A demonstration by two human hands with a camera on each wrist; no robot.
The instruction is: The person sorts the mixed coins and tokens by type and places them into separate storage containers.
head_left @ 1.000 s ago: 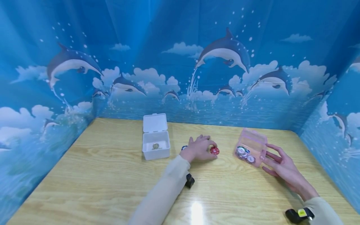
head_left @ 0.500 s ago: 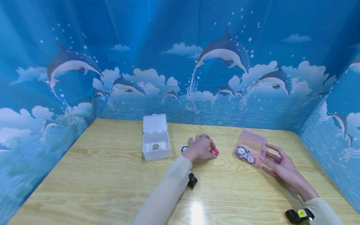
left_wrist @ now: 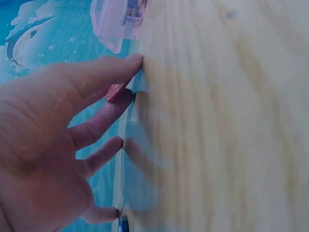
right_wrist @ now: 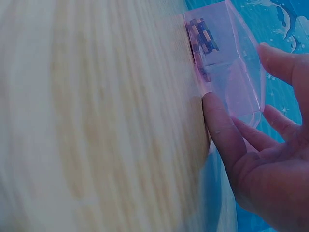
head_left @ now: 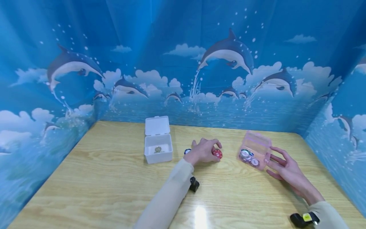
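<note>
My left hand [head_left: 204, 151] is low over the middle of the table, its thumb and forefinger pinching a red poker chip [head_left: 217, 154] marked 10. In the left wrist view the red chip [left_wrist: 116, 92] stands tilted between them. Beside that wrist lies a dark blue and white poker chip [head_left: 187, 151], partly covered by the hand. My right hand [head_left: 287, 167] grips the right side of a clear pink plastic box [head_left: 258, 140], thumb low and a fingertip at its rim [right_wrist: 262, 72]. Several poker chips [head_left: 249, 157] sit inside the box, whose lid stands open.
An open white lidded box [head_left: 158, 156] stands left of my left hand with a gold-coloured coin [head_left: 158, 149] in it. The wooden table [head_left: 114, 184] ends at a blue dolphin curtain [head_left: 183, 79] behind and at both sides.
My left forefinger has lifted a little off the red chip's far side, and the left hand has shifted slightly. The right hand and the pink box have kept their places.
</note>
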